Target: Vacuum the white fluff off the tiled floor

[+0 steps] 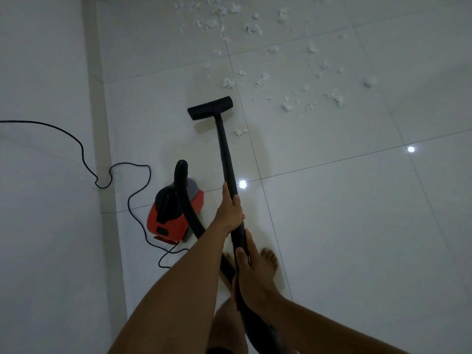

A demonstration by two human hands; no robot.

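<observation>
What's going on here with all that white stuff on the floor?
A person is vacuuming. Their left hand grips the black wand higher up, and the right hand grips it lower down. The floor head is just short of most of the white fluff scattered over the tiled floor. One clump lies beside the wand. The red canister stands to the left.

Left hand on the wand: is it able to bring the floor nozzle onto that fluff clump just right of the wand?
Probably yes. The left hand grips the wand, the floor nozzle sits just beyond the fluff clump, and only bare tile lies between them.
</observation>
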